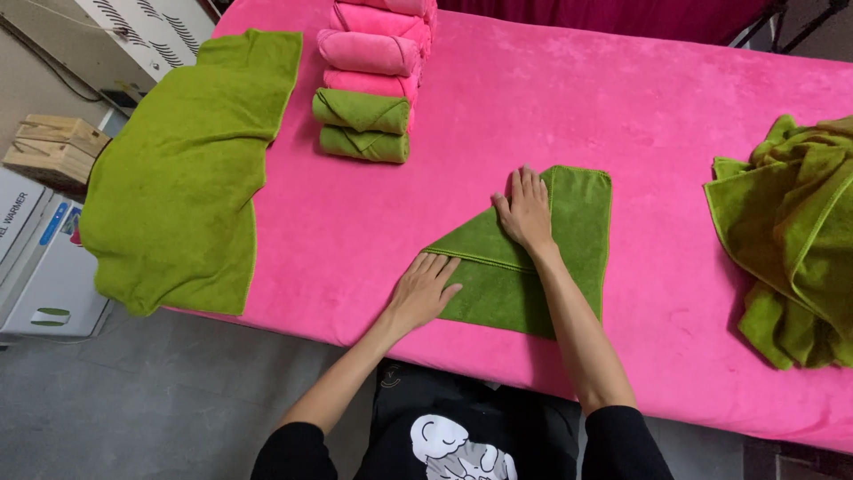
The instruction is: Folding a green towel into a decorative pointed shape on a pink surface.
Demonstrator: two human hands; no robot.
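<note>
1 folded green terry towel [569,222] is pressed flat by 2 spread hands, left hand [425,289] and right hand [526,212]; 2 green rolls [362,124] and 4 pink rolls [373,53] are stacked nearby.

light: bright, even, diffuse | shadows: faint and soft | glare: none | focus: sharp throughout | edges: mild wide-angle bending | colours: strongly saturated

Single head cam, sitting high and looking steeply down and forward over the wearer's torso. It's facing across the pink table [622,98], near edge running lower frame, far edge cropping out at top. Both forearms are entering from the bottom, so it's sitting at arm's reach. Left margin is catching floor and a white cabinet [35,267]. No second view overlapping.
</note>
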